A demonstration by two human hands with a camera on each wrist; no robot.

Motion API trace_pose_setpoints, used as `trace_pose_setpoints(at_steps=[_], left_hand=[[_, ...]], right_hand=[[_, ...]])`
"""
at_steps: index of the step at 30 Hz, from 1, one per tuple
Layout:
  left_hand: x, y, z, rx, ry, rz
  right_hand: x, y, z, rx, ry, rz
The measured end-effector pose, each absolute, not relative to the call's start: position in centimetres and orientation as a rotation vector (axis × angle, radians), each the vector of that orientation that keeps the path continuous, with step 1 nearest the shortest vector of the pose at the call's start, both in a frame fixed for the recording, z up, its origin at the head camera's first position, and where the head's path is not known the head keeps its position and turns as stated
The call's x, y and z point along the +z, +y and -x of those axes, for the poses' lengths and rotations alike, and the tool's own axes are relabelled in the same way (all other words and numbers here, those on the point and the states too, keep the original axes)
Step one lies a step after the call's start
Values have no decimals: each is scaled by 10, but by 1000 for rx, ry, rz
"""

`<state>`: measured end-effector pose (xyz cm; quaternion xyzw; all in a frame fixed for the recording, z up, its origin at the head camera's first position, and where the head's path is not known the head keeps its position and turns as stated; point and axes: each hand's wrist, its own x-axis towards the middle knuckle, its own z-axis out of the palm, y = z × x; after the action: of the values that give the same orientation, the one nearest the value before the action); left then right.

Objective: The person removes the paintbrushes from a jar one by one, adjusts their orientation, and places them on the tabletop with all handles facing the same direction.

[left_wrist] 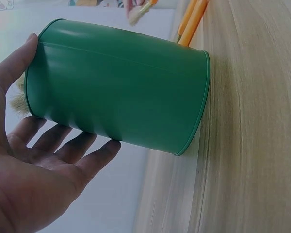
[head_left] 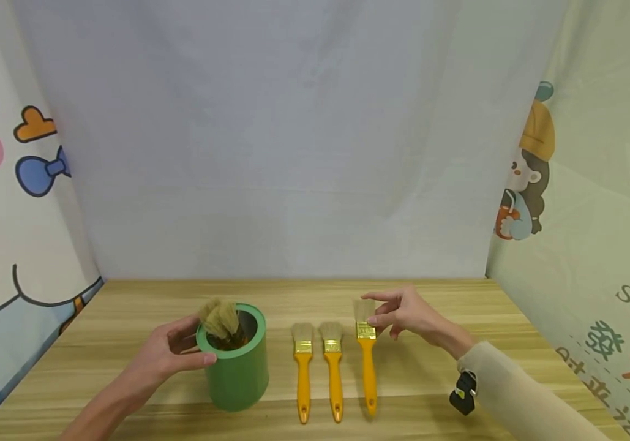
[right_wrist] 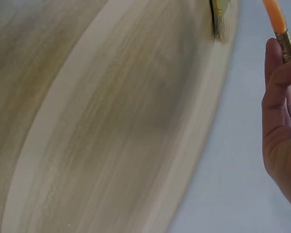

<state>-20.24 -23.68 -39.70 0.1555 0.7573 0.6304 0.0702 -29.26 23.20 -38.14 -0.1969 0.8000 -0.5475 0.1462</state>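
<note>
A green round can (head_left: 237,380) stands upright on the table's left half. Bristle tufts of paintbrushes (head_left: 221,320) stick up from its mouth; how many are inside I cannot tell. My left hand (head_left: 167,352) holds the can from the left, its thumb at the rim and fingers along the side (left_wrist: 82,141). At the right, my right hand (head_left: 411,315) pinches a paintbrush (head_left: 368,367) with a yellow-orange handle near its metal band and pale bristles. That brush points handle-down, and its lower end looks just above or at the tabletop. In the right wrist view, part of it leaves the frame.
Two similar paintbrushes (head_left: 303,380) lie side by side between the can and the held brush, bristles pointing away. The wooden table (head_left: 430,392) ends at a pale cloth backdrop (head_left: 292,153). Printed cloths (head_left: 585,275) hang at both sides.
</note>
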Motion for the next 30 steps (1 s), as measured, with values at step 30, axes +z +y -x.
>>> trace_pose_setpoints(at_steps=[30], left_hand=[[-395,-236,200,1886,2278,-464]], right_hand=[[-418,233,303,-1468,2313,556]])
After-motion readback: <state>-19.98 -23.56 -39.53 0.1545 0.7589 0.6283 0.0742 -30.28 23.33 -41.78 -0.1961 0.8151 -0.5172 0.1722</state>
